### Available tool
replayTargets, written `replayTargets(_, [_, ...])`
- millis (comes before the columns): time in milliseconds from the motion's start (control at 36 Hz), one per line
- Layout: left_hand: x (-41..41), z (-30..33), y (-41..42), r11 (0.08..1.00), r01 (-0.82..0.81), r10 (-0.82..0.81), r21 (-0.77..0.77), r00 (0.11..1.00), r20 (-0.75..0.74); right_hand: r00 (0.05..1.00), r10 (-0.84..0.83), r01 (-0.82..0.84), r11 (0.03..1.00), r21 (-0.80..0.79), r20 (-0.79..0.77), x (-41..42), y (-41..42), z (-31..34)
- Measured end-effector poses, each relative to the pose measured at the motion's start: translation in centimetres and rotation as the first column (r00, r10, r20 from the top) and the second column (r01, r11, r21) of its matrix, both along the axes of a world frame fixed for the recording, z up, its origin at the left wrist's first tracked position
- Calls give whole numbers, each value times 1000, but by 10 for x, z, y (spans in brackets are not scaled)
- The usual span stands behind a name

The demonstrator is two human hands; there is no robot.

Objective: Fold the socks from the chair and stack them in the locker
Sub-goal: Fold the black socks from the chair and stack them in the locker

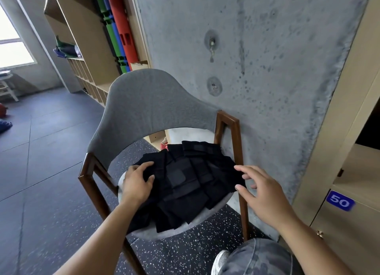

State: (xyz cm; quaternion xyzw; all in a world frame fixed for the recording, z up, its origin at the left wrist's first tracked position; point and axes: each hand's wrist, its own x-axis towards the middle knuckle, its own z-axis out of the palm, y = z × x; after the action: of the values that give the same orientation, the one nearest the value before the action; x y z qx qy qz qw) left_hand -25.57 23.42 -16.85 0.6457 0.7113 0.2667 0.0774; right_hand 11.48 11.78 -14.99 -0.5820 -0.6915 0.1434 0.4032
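Several black socks lie in an overlapping pile on the round grey seat of a chair with a grey padded back and brown wooden frame. My left hand rests on the pile's left edge, its fingers curled over a sock. Above the pile's right edge, my right hand hovers with spread, relaxed fingers and holds nothing. The beige lockers stand at the right; one dark open compartment shows above the door numbered 50.
A concrete wall rises right behind the chair. Wooden shelving with coloured mats stands at the back left. Dark speckled floor spreads to the left. My knee and a white shoe are at the bottom right, near the chair leg.
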Motion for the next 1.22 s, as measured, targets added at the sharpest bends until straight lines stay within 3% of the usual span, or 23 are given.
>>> replayTargets(250, [3,3,6,993,74,-74,-89,997,-1,1000,-13,13,1000,15,5,5,-4,1])
replayTargets(500, [0,7,3,994,98,-91,-49,986,137,1000,-12,11,1000,19,14,6,-6,2])
replayTargets(806, [0,12,-16,993,80,-101,87,958,269,1000,-20,19,1000,17,13,10,-8,6])
replayTargets(1111, [21,58,-36,928,158,-283,337,888,362,1000,-25,25,1000,9,5,13,-13,12])
replayTargets(1222, [43,74,-42,910,245,-370,335,845,387,1000,-26,26,1000,6,-6,16,-18,16])
